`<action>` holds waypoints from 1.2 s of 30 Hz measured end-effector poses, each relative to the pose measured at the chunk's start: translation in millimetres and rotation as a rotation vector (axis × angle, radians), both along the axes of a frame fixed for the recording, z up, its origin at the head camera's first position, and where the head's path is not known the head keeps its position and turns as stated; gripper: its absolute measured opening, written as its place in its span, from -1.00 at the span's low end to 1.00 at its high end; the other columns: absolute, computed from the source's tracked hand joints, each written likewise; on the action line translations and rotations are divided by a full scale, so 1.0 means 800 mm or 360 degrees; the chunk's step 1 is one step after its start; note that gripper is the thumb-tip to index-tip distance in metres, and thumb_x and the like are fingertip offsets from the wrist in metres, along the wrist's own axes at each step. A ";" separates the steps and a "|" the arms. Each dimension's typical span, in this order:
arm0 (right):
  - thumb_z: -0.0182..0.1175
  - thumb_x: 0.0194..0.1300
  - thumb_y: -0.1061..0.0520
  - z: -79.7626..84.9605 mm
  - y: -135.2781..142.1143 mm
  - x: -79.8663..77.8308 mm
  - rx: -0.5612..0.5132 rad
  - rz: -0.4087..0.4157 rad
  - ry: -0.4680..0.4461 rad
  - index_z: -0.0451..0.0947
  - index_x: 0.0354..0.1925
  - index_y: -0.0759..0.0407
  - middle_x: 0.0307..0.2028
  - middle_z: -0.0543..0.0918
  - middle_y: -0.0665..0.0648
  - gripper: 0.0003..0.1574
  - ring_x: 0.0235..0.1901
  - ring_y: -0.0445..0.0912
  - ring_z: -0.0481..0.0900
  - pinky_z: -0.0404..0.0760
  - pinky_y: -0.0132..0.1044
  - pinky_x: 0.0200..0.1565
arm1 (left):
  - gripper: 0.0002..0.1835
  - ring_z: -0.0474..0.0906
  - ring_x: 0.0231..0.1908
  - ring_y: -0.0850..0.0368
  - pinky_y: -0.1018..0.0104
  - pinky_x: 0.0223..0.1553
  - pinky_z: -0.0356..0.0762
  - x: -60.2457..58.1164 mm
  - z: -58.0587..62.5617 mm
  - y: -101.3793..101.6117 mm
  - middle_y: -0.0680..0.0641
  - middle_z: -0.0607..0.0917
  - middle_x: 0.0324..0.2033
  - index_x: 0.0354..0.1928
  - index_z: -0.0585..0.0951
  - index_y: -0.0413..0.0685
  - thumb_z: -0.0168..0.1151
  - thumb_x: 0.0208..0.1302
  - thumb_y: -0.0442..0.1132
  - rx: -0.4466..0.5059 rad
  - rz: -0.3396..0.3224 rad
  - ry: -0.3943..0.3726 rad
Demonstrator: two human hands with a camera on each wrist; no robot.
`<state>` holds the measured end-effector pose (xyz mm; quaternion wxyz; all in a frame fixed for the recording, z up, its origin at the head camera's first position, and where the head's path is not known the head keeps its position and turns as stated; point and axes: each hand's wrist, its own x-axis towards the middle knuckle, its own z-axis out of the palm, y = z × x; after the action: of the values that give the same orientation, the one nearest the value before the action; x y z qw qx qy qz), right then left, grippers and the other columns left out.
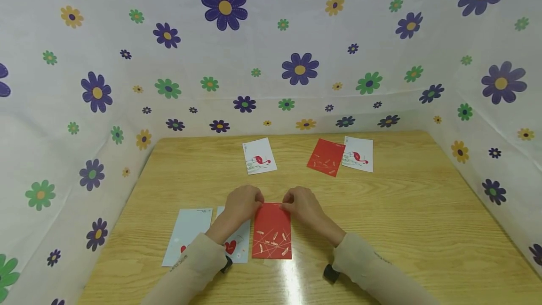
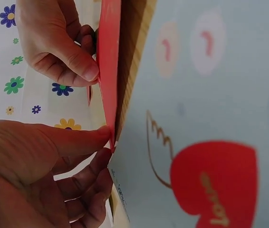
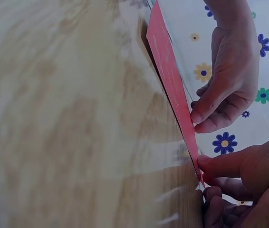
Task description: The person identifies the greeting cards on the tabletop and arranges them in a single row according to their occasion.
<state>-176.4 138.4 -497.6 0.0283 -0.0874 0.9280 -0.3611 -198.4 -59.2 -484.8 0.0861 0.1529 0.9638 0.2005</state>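
Observation:
A red card [image 1: 271, 230] with gold feather drawings lies at the front middle of the wooden table. My left hand [image 1: 242, 205] pinches its far left corner between thumb and fingers. At the far right corner, my right hand [image 1: 306, 207] pinches the same card. Seen edge-on in the left wrist view, the red card [image 2: 109, 61] is just off the wood, with the thumbs on its near face. Left of it lies a pale blue card [image 1: 241, 244] with a red winged heart, partly covered by my left forearm.
Another pale blue card [image 1: 190, 229] lies farther left, its lower part behind the sleeve. Toward the back are a white flamingo card [image 1: 258, 149], a second red card [image 1: 326, 156], and a second flamingo card [image 1: 359, 147] overlapped by it. Flowered cloth [image 1: 262, 36] surrounds the table.

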 end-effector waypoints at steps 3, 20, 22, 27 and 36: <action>0.45 0.28 0.17 -0.002 0.003 -0.001 -0.0082 -0.0031 -0.0042 0.72 -0.32 0.17 -0.39 0.69 -0.03 -0.91 -0.34 -0.16 0.54 0.60 -0.19 -0.19 | -0.92 0.59 -0.31 0.11 0.17 -0.21 0.62 -0.001 0.004 -0.001 0.00 0.75 -0.30 -0.20 0.79 -0.05 0.40 0.36 -0.22 0.0002 0.0006 -0.0019; 0.27 0.46 0.14 0.037 0.117 -0.042 -0.0087 -0.0236 0.0099 0.53 0.16 0.51 0.06 0.64 0.44 -0.51 -0.01 0.25 0.61 0.61 0.11 0.02 | -0.64 0.62 0.14 -0.07 0.05 0.16 0.57 -0.064 0.039 0.061 -0.16 0.70 0.12 0.21 0.64 -0.22 0.30 0.47 -0.22 0.0266 -0.0211 0.0232; 0.27 0.45 0.14 0.039 0.134 -0.053 -0.0024 -0.0258 0.0130 0.50 0.19 0.55 0.13 0.60 0.49 -0.45 0.06 0.31 0.58 0.57 0.17 0.09 | -0.60 0.58 0.20 -0.08 0.05 0.22 0.53 -0.074 0.040 0.077 -0.15 0.66 0.18 0.26 0.61 -0.21 0.29 0.48 -0.21 0.0279 -0.0230 0.0214; 0.26 0.44 0.13 0.038 0.174 -0.078 0.0117 -0.0300 0.0149 0.40 0.28 0.61 0.23 0.49 0.58 -0.33 0.14 0.42 0.50 0.46 0.27 0.21 | -0.54 0.48 0.32 -0.08 0.06 0.33 0.43 -0.100 0.036 0.118 -0.15 0.59 0.29 0.34 0.55 -0.16 0.26 0.50 -0.18 0.0266 -0.0249 0.0230; 0.27 0.38 0.20 0.027 0.200 -0.110 0.0336 -0.0291 0.0308 0.54 0.09 0.62 0.09 0.57 0.60 -0.50 0.11 0.47 0.49 0.40 0.29 0.23 | -0.50 0.32 0.45 -0.06 0.12 0.43 0.28 -0.125 0.012 0.173 -0.12 0.44 0.45 0.43 0.47 -0.16 0.20 0.54 -0.19 0.0124 -0.0317 0.0218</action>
<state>-264.7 298.2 -475.6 -0.0852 -0.0337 0.9633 -0.2525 -298.7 79.6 -475.3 0.0336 0.2644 0.9390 0.2173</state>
